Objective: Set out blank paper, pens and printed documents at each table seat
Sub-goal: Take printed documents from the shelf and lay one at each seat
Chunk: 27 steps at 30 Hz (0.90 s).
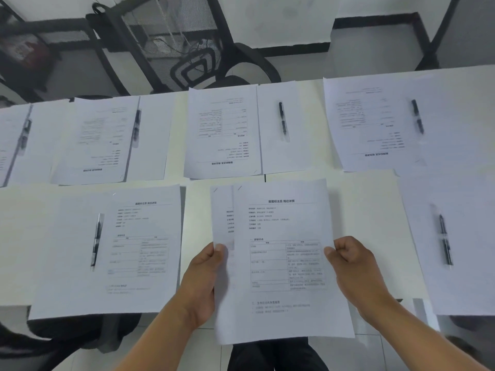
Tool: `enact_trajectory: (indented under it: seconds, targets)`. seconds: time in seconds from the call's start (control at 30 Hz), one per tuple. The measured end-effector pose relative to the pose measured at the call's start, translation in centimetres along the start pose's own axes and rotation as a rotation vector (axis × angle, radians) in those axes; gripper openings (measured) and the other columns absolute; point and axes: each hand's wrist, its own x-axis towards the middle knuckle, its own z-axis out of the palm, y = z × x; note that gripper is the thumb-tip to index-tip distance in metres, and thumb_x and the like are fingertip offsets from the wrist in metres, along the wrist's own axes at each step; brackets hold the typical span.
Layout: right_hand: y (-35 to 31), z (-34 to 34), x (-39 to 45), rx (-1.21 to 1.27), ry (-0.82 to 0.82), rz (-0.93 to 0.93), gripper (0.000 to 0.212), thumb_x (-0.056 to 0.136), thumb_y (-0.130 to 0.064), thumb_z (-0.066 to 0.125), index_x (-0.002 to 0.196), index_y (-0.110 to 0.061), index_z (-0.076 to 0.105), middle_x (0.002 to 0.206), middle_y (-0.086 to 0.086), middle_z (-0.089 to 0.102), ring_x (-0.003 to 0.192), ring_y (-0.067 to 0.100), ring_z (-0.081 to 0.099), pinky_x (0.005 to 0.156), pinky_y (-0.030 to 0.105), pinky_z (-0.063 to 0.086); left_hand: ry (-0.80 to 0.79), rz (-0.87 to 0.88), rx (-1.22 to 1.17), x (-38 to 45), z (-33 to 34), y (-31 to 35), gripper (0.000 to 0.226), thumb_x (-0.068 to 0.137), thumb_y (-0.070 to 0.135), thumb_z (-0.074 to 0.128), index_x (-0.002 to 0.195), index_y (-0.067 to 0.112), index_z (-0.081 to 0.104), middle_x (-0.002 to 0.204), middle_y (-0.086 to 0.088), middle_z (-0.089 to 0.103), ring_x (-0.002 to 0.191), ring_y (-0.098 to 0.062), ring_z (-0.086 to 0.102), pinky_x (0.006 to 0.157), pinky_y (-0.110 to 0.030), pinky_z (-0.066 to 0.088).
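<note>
**Printed documents held above the near middle seat**

The left hand grips the left edge of a printed document, thumb on top and fingers curled under the sheet. The right hand pinches the right edge of a second printed document, fingers curled into the palm with the thumb pressing the paper. The right-hand sheet overlaps the left-hand sheet, covering most of it. Both sheets are above the white tabletop, at its near edge.

Left of the left-hand fingers lies a completed set: a blank sheet, a pen and a document overlapping the blank sheet. Right of the right-hand fingers lies another blank sheet with a pen on it.

Beyond the fingers, along the far side of the tabletop, further sets lie with text facing away; the middle one shows a document beside a pen resting on blank paper.
</note>
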Motion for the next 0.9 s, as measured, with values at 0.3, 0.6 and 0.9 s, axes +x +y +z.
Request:
enact_trajectory:
  seconds: [0.3,0.6,0.9]
  targets:
    - [0.2,-1.3,1.3,-0.156,0.136,-0.020,0.014,0.112,-0.023,0.054,0.099,-0.017,0.055,0.088,0.007,0.067,0.075,0.024,0.063,0.062,0.036,0.051,0.065,0.023,-0.009,-2.2,-3.2,1.4,0.033,0.114,0.029,0.054,0.136,0.016,0.075,0.133,-0.012,0.078,0.123,-0.034,0.075,0.114,-0.057,0.052]
    - [-0.1,-2.2,2.4,-0.225,0.192,0.020,0.018,0.110,-0.025,0.049,0.093,-0.019,0.051,0.084,0.007,0.067,0.075,0.029,0.064,0.068,0.044,0.055,0.097,0.044,0.049,-3.8,-4.4,2.8,0.035,0.117,0.029,0.048,0.137,0.013,0.072,0.133,-0.015,0.077,0.122,-0.038,0.075,0.114,-0.061,0.052]
    - [0.4,-2.4,2.4,-0.286,0.234,0.028,0.019,0.107,-0.022,0.049,0.088,-0.017,0.050,0.080,0.008,0.065,0.070,0.029,0.062,0.060,0.042,0.053,0.087,0.065,0.041,-4.7,-3.5,4.0,0.034,0.116,0.027,0.049,0.137,0.013,0.072,0.132,-0.014,0.078,0.120,-0.036,0.076,0.112,-0.056,0.053]
